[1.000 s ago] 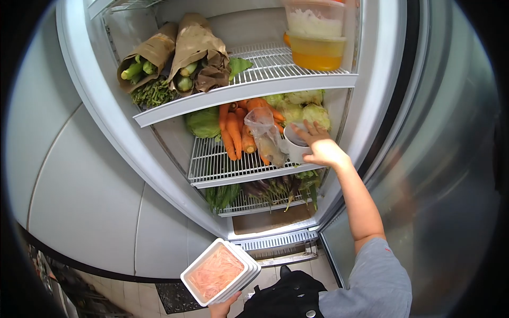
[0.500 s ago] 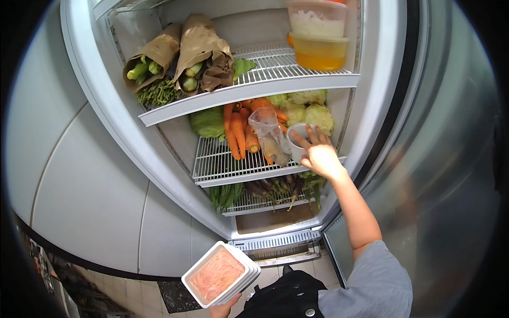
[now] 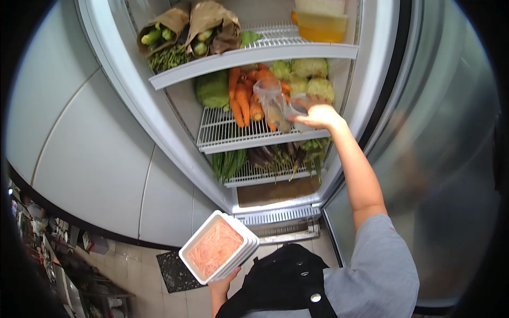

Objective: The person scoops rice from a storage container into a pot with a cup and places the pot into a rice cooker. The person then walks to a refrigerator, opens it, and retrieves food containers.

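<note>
My left hand (image 3: 227, 281) grips a stack of white rectangular plastic containers (image 3: 252, 243) from below, in front of the open fridge. The top one holds pale orange-pink shreds (image 3: 216, 249). My right hand (image 3: 317, 114) reaches onto the middle shelf, over a round whitish tub (image 3: 303, 127). Its fingers are spread across the tub's mouth, with the thumb at the left; they partly hide the tub, and its contents cannot be made out. Left of the tub, close to my thumb, is a clear plastic bag (image 3: 269, 90) with something brownish at its bottom.
Carrots (image 3: 242, 98), a green cabbage (image 3: 213, 91) and pale leafy heads (image 3: 319, 89) share the middle shelf. Above are paper-wrapped vegetables (image 3: 212, 24) and a tub of yellow liquid (image 3: 322, 27). Eggplants (image 3: 261, 157) lie below. The fridge door (image 3: 424, 175) stands open at right.
The view has tipped downward, so the shelves appear higher. My right hand has shifted over the tub, its fingers now farther across the mouth. My left hand still holds the container stack.
</note>
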A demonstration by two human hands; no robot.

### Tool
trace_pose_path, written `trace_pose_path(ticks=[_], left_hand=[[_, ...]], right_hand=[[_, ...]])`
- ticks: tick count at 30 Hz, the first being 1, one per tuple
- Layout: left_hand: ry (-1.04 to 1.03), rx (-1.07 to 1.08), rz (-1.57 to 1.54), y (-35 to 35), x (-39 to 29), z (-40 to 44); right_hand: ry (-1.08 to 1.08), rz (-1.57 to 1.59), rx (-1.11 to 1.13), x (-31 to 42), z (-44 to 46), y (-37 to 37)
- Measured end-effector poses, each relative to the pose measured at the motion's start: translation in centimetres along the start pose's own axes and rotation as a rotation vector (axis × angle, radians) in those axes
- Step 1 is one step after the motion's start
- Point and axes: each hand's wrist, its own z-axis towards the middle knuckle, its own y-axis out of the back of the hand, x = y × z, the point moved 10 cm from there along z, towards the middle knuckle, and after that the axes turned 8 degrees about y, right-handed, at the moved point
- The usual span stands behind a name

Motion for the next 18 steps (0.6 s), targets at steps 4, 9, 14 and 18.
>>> trace_pose_path(ticks=[4,9,14,18], left_hand=[[-0.017,0.003,-0.055,1.6,0.3,-1.0],[0.042,0.021,-0.007,4.0,-0.4,-2.3],[-0.159,0.090,-0.008,6.2,-1.5,-2.2],[-0.130,0.237,0.006,7.2,0.1,-1.0]], right_hand=[[-0.060,-0.008,-0.008,-0.3,0.9,-1.0],[-0.096,-0.103,-0.255,1.4,-1.6,1.8],[-0.086,0.011,-0.698,3.8,-9.3,3.0],[-0.099,0.053,-0.642,5.5,-14.1,0.7]])
